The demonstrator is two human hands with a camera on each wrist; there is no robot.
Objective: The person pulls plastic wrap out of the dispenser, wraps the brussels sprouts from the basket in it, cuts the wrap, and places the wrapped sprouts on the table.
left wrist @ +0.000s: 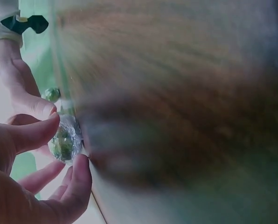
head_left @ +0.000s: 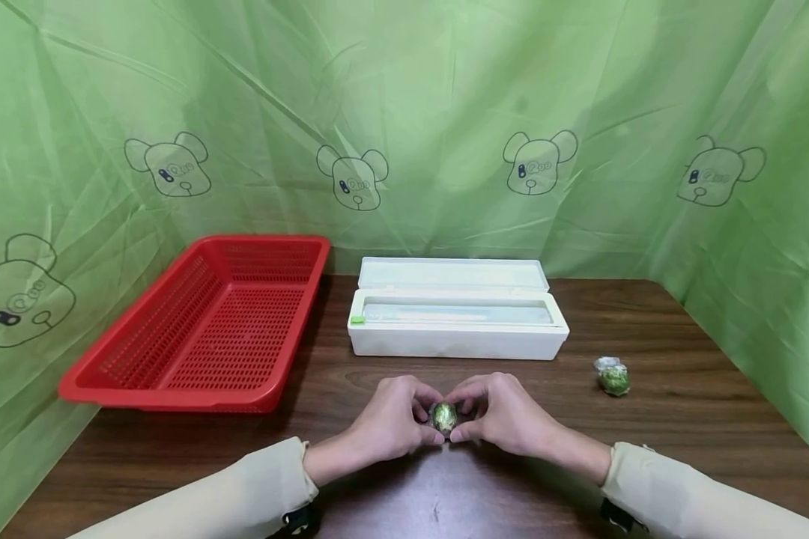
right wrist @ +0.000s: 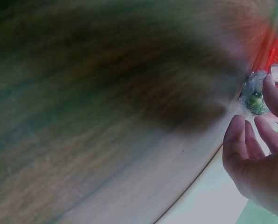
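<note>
A small round green vegetable (head_left: 444, 416) in crinkled clear cling film sits between both hands, low over the table's front middle. My left hand (head_left: 395, 421) holds it from the left, its thumb and fingertips right at the film. From the other side my right hand (head_left: 505, 415) holds it with curled fingers and thumb. The left wrist view shows the loose film bunched around the vegetable (left wrist: 63, 145) between the fingertips. Wrapped vegetable (right wrist: 256, 103) and film also show beside the fingers in the right wrist view.
Behind the hands stands a white cling film dispenser (head_left: 455, 344), lid up, roll inside. A red plastic basket (head_left: 283, 359) is at the left. Another film-wrapped green vegetable (head_left: 613, 380) lies at the right. Green curtain (head_left: 438, 90) encloses the brown table (head_left: 701, 434) at the back and sides.
</note>
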